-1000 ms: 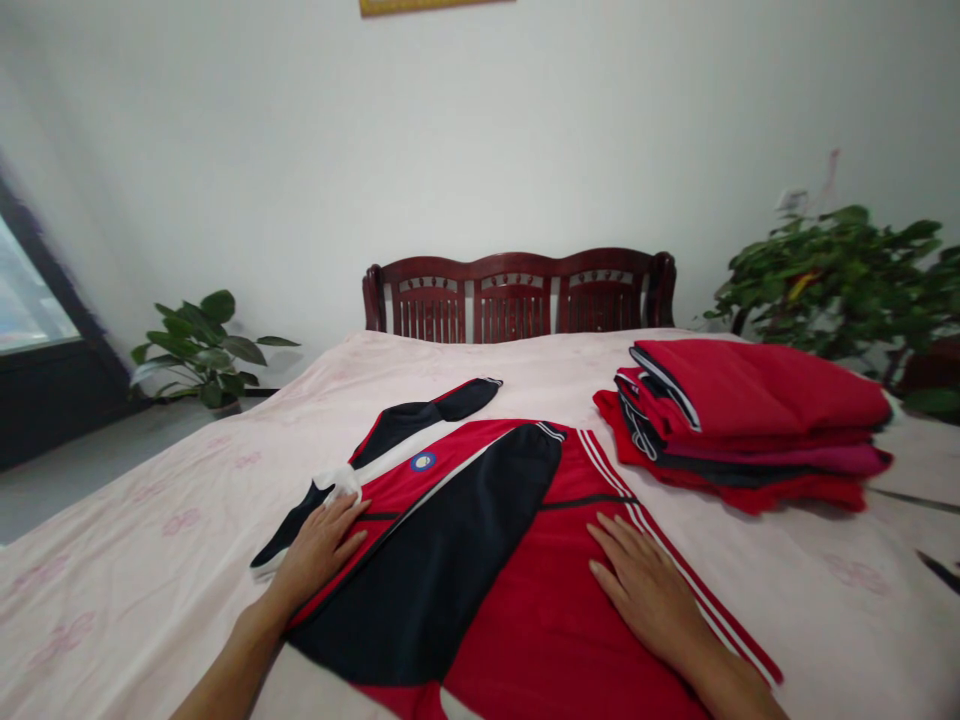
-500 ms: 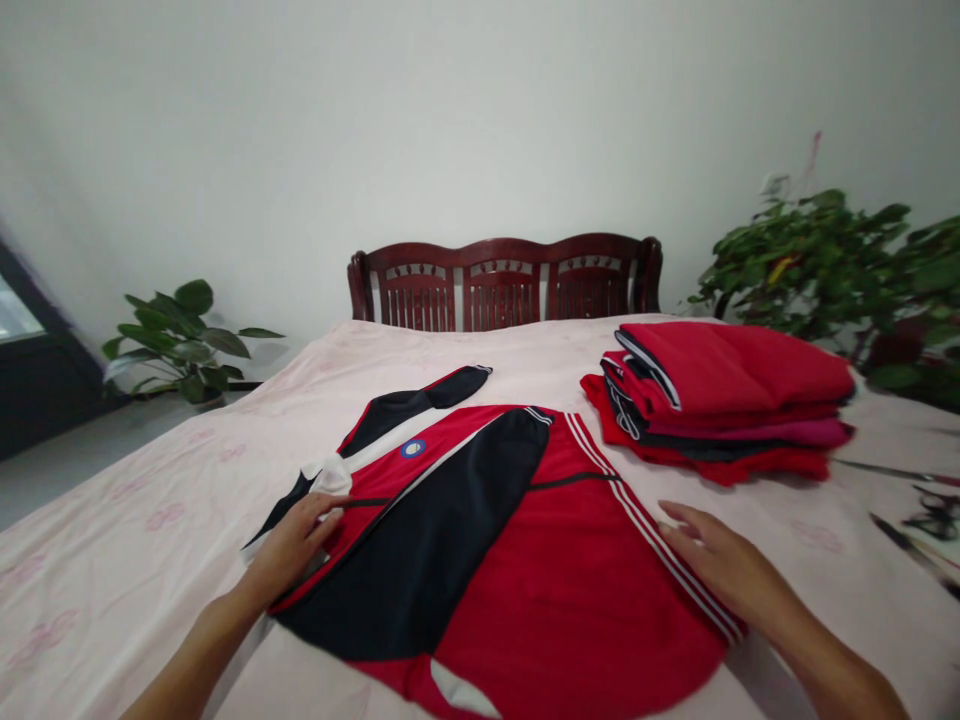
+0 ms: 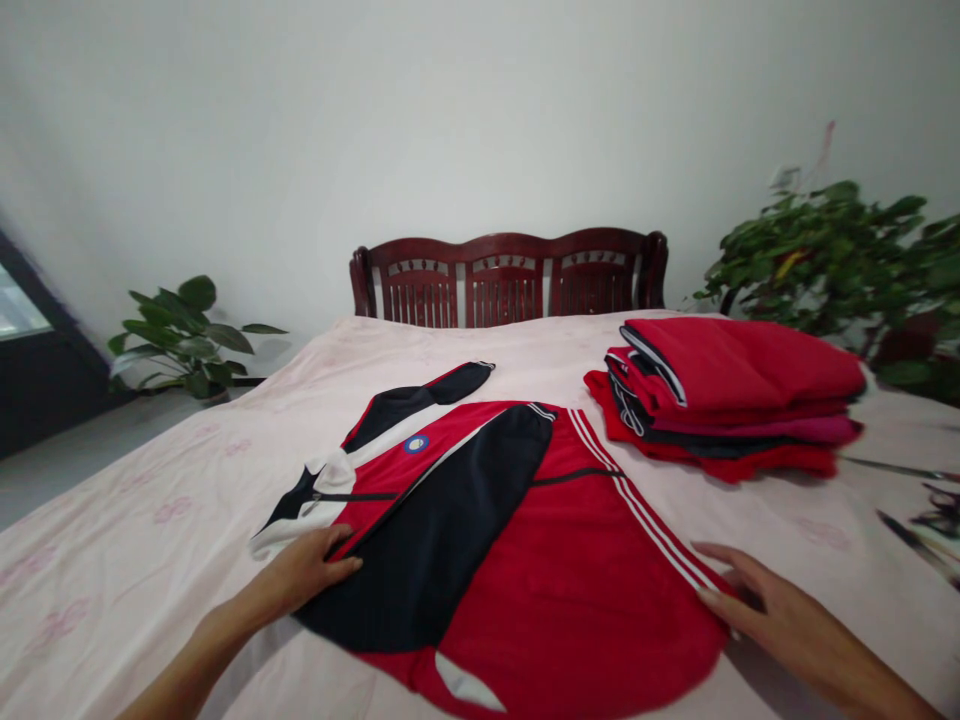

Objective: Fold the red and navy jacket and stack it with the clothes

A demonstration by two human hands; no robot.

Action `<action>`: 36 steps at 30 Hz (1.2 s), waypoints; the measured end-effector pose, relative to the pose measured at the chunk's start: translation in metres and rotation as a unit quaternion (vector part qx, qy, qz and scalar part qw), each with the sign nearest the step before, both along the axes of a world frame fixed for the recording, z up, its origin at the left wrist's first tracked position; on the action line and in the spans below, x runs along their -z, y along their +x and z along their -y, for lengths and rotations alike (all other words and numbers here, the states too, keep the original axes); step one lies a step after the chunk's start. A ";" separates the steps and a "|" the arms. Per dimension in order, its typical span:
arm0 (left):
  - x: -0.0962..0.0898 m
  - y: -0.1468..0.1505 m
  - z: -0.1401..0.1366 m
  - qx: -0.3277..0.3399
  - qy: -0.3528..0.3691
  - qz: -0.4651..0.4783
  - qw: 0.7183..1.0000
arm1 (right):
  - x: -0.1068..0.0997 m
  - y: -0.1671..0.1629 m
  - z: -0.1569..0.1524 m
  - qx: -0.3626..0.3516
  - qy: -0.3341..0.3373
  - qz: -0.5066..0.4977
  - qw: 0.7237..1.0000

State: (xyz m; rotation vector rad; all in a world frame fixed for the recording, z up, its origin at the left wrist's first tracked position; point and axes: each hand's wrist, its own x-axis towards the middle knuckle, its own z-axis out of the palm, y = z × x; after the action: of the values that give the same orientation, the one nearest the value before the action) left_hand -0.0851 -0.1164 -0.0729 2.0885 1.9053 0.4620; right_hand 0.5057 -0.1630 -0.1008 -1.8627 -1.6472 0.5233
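Observation:
A red and black track jacket (image 3: 525, 540) with white stripes lies flat on the pink bedsheet (image 3: 150, 520) in front of me, one black sleeve folded across its front. My left hand (image 3: 304, 572) rests on the jacket's left edge, just below the white collar, fingers together and flat. At the jacket's lower right edge, beside the white stripes, my right hand (image 3: 757, 600) touches the hem with its fingers spread. Neither hand visibly grips the cloth.
A stack of folded red garments (image 3: 731, 400) sits on the bed to the right. A dark wooden headboard (image 3: 510, 280) stands at the far end. Potted plants stand on the left floor (image 3: 184, 335) and at the right (image 3: 832, 260). Dark objects (image 3: 930, 520) lie at the right edge.
My left hand has slid down from the collar to the jacket's lower left edge. My right hand has moved off the jacket's front to its lower right hem.

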 end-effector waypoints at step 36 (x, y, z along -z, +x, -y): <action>0.001 0.000 -0.012 -0.196 -0.015 -0.132 0.972 | -0.028 -0.114 -0.096 -0.189 0.115 0.317 0.922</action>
State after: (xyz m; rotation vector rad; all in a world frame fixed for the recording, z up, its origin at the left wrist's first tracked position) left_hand -0.0849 -0.1044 -0.0737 1.8277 2.4778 0.2392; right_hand 0.3913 -0.0665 -0.0730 -1.6291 -2.3958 -0.1639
